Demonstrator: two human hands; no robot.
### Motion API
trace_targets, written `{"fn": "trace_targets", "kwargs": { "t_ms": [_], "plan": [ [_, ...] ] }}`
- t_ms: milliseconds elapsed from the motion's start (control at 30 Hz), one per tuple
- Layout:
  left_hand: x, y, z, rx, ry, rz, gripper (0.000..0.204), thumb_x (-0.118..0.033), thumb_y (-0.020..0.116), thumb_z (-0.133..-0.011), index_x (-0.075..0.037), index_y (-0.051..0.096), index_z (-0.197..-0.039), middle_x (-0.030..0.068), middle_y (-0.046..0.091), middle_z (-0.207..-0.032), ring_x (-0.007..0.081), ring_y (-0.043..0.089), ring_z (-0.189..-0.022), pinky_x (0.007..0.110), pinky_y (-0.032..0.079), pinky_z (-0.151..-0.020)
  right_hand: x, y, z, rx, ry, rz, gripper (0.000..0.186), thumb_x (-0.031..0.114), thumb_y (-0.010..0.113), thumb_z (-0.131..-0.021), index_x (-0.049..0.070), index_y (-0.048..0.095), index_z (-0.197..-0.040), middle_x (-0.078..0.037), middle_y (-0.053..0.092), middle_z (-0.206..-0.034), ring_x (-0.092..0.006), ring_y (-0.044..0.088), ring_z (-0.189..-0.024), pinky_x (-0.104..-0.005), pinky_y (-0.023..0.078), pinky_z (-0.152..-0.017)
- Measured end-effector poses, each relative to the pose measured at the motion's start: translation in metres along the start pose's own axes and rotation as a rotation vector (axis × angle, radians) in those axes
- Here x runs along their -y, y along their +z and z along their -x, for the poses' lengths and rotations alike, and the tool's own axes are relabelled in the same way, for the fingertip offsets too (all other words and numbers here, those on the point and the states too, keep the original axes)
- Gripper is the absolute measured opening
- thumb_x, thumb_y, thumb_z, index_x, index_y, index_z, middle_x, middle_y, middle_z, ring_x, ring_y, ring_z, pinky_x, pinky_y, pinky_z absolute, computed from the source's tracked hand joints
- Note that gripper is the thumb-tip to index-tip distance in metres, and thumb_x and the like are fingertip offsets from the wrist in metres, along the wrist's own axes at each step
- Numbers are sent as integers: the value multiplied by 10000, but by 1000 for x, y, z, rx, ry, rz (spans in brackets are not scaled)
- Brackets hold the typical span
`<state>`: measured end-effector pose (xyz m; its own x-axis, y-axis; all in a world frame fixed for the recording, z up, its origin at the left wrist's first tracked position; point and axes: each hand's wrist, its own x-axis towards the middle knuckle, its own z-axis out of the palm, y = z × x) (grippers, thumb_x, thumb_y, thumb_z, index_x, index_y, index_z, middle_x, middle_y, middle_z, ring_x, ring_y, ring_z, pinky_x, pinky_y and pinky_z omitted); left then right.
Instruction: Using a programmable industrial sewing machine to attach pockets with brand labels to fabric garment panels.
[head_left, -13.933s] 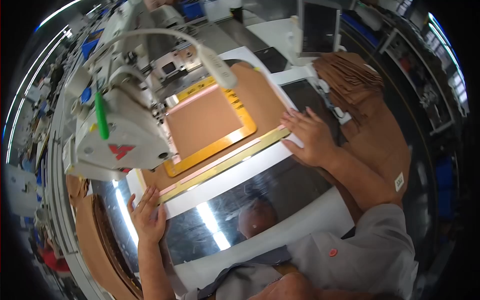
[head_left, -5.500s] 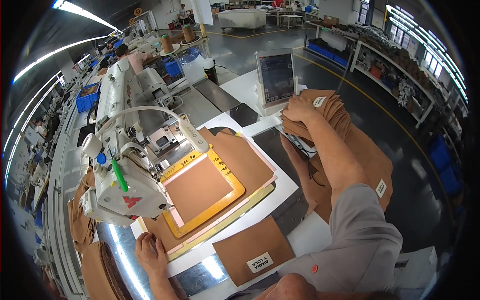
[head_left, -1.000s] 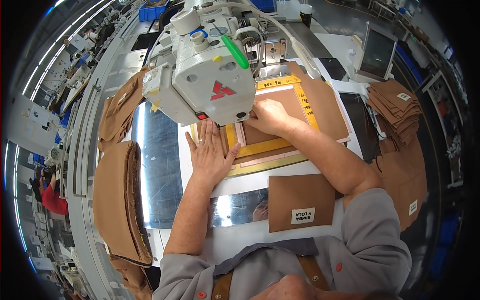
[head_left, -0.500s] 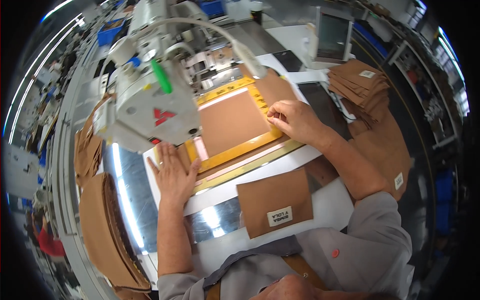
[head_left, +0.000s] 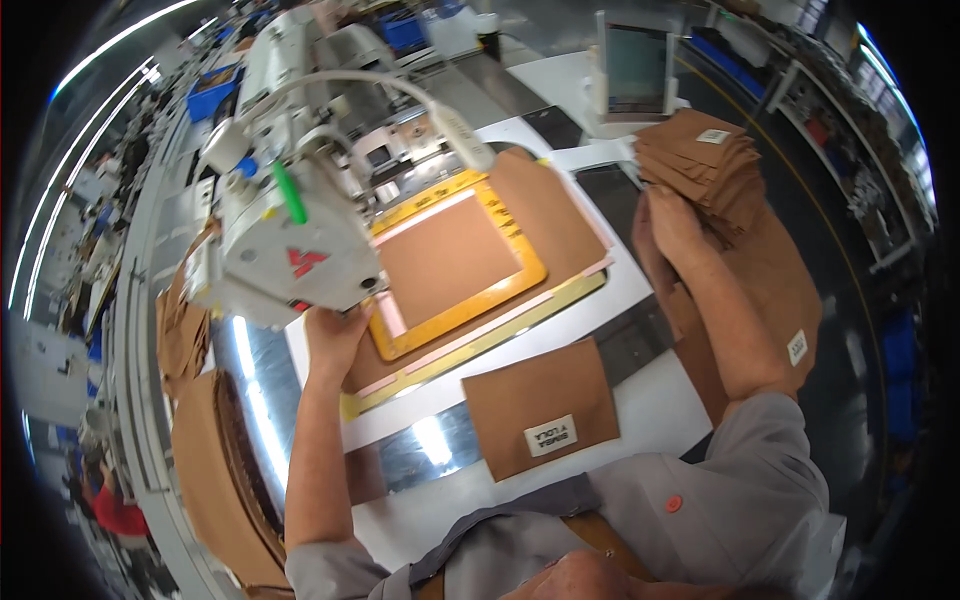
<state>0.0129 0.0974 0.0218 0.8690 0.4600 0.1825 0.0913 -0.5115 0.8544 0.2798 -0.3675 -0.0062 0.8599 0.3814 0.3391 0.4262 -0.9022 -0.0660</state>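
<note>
My left hand (head_left: 332,335) is at the lower left of the yellow template frame (head_left: 460,323), its fingers mostly hidden at the white sewing machine head (head_left: 250,255). The frame lies on a brown panel (head_left: 540,200) edged with pink and yellow strips, resting on a white board (head_left: 370,430). My right hand (head_left: 670,220) reaches to the front left of a stack of brown pieces (head_left: 690,150), its fingers curled; I cannot make out what they grip. A brown piece with a white label (head_left: 530,390) lies in front of the panel.
A screen on a stand (head_left: 635,70) is at the back right. Thick folded brown pieces (head_left: 215,460) lie along the left, with more (head_left: 185,330) behind them. A blue crate (head_left: 210,95) is at back left. A person in red (head_left: 115,510) works far left.
My right hand has left the yellow frame for the stack at right. My left hand's fingers have slipped out of sight by the machine head. Since the oldest frame, a labelled piece has appeared in front.
</note>
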Motion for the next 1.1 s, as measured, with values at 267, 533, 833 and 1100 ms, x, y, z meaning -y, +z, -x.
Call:
{"fn": "trace_targets", "kwargs": {
  "t_ms": [267,533,833,1100],
  "plan": [
    [27,6,-35,273,147,-4,296,-140,819,-884,-32,712,-1139,42,754,-1025,166,691,-957,338,558,-858,-17,-5,-16,-21,63,2,358,33,549,-966,-28,584,-1317,-266,633,-1243,-433,617,-1174,-491,513,-968],
    [11,8,-26,180,125,-111,332,-190,834,-876,-47,713,-1150,82,745,-1064,216,686,-924,356,552,-820,63,-52,5,-194,-212,257,290,37,574,-922,2,637,-1202,-143,643,-1049,-318,659,-1000,-436,535,-822],
    [3,5,-18,214,9,-115,320,-287,813,-917,-41,722,-1100,19,724,-975,125,632,-878,305,530,-771,227,-30,-2,174,-565,-701,191,135,606,-970,68,651,-1143,-144,656,-1034,-357,673,-949,-462,546,-826],
    [12,5,-18,223,74,22,308,-228,784,-942,-26,696,-1157,49,729,-1065,159,654,-967,333,544,-856,291,-10,-15,263,-667,-591,252,268,706,-934,89,625,-1093,-129,725,-1008,-341,708,-941,-471,562,-784]
  ]
}}
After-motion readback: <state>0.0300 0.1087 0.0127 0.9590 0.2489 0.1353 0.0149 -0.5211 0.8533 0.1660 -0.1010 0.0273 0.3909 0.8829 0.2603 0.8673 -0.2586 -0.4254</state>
